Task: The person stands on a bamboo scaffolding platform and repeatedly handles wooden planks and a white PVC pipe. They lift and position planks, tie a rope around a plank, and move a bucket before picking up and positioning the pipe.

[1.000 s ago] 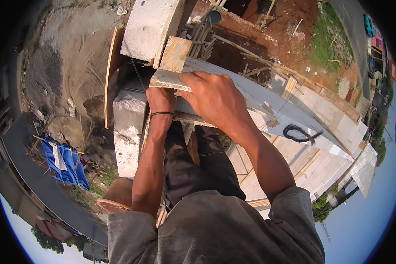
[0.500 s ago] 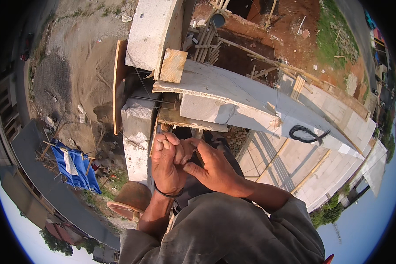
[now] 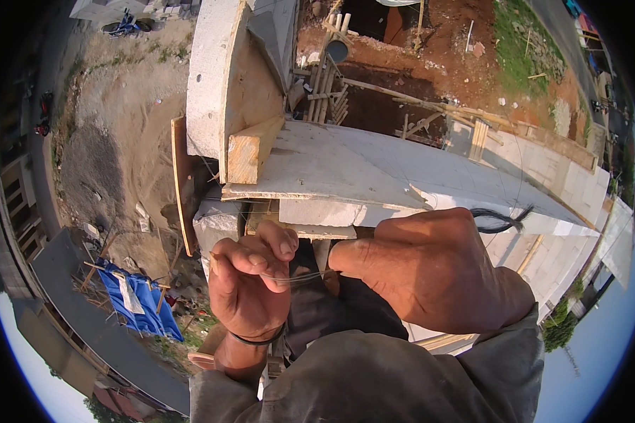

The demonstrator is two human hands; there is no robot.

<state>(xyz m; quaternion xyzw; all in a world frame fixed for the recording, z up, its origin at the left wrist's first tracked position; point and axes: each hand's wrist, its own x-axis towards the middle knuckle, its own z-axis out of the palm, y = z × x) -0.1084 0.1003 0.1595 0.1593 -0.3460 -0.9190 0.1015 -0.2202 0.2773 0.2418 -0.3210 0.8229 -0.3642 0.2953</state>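
A thin wire (image 3: 305, 278) spans the gap between my two hands. My left hand (image 3: 250, 285) has its fingers curled, palm partly up, with one end of the wire running in among them. At the other end, my right hand (image 3: 430, 268) is closed in a pinch on the wire, its back toward me. Beyond the hands lies a plywood formwork board (image 3: 317, 162) over a pale block wall (image 3: 317, 212). On this board's right part rests a bundled coil of dark binding wire (image 3: 518, 222).
A squared timber block (image 3: 244, 159) stands against an upright plywood panel (image 3: 248, 84) ahead. Left of it, another board (image 3: 183, 183) stands on edge. Far below are bare ground (image 3: 127, 84), a blue tarp (image 3: 137, 299) and bamboo poles (image 3: 319, 92) near a dug pit.
My hands were together with fingers interlocked; now they are apart, the right one drawn to the right and raised, with wire showing between them. The view has shifted slightly.
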